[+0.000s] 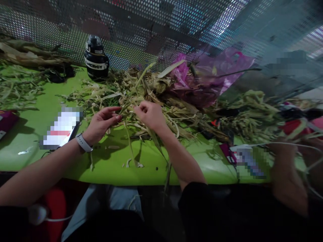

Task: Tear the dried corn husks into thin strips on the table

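Observation:
My left hand (pixel 99 123), with a pale band on the wrist, pinches a thin pale-green husk strip (pixel 129 143) between thumb and fingers. The strip's lower end hangs over the table's front part. Just to the right, my right hand (pixel 151 116) is closed, its fingertips turned in toward the left hand. A longer green husk strip (pixel 156 143) trails down from beneath it past the table edge; what its fingers grip is partly hidden. Behind both hands lies a heap of dry, pale husk strips (pixel 151 84), resembling corn husks.
A black bottle (pixel 96 65) stands behind the heap, beside a perforated metal screen (pixel 141 30). Left of my left arm lies a lit phone (pixel 60 129). A pink plastic bag (pixel 202 80) sits at the back right. Another person's arm (pixel 287 171) works at the far right.

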Tool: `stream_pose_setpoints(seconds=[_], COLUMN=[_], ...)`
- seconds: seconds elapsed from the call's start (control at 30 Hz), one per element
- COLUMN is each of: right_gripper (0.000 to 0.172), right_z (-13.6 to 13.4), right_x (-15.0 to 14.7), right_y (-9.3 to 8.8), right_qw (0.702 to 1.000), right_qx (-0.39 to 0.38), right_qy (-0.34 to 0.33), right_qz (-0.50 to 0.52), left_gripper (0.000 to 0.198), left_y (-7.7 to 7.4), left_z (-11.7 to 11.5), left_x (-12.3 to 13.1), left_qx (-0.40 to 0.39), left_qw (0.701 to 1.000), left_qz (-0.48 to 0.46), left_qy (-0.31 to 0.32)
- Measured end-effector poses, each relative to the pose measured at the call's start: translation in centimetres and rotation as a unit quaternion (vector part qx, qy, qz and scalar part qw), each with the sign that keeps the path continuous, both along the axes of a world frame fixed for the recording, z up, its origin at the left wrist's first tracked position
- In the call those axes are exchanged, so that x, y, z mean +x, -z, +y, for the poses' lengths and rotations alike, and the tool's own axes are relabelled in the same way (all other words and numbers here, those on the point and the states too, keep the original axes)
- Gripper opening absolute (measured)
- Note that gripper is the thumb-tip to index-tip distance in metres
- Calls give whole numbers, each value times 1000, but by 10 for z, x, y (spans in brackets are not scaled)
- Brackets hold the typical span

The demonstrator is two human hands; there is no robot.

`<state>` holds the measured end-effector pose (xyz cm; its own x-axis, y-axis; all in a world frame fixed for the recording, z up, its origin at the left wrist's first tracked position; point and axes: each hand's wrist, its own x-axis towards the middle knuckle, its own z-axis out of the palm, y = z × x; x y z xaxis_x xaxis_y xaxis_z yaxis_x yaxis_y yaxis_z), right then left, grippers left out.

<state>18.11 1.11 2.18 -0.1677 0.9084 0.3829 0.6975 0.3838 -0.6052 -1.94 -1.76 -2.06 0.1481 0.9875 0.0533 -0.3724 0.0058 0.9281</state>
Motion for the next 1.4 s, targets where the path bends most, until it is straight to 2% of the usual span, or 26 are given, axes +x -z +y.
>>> stream_pose_setpoints(seconds=[0.07,0.13,0.27,0.37,0.43,0.6,0.7,0.87,1.0,1.13,1.3,1.4], right_gripper=[22,22,29,29,26,19,22,22,31,34,14,12], right_z=[-9,-13,-9,-9,-14,-27,-22,-6,-5,-7,-5,-6], right_x=[1,-1,-5,-8,-12,-28,-30,-12,3,6,-4,-11], right_y=[-14,-19,-11,-6,-4,6,14,10,-7,-10,4,12], right_qw=[999,999,994,990,991,984,978,973,942,908,898,925], right_qx=[23,-2,-65,-62,-46,37,69,120,193,206,252,241], right_qy=[-1,-14,-57,-89,-107,-118,-139,-194,-244,-301,-313,-270], right_qz=[35,46,65,92,62,-128,-143,-47,-126,-206,-178,-115], left_gripper=[37,36,34,31,32,21,22,25,22,21,26,28], left_y=[1,3,6,8,10,18,18,8,1,1,3,4], left_z=[-1,-1,-2,-3,-3,-3,-3,-2,2,4,2,1], left_x=[1,1,3,4,5,11,10,2,-4,-8,-8,-9], left_qx=[7,5,1,1,6,34,12,-62,-80,-85,-88,-41], left_qw=[1000,999,998,995,992,982,985,992,989,988,992,996], left_qz=[0,2,18,37,47,60,60,-19,-83,-102,-57,27], left_qy=[20,38,67,89,115,174,164,109,91,81,72,72])
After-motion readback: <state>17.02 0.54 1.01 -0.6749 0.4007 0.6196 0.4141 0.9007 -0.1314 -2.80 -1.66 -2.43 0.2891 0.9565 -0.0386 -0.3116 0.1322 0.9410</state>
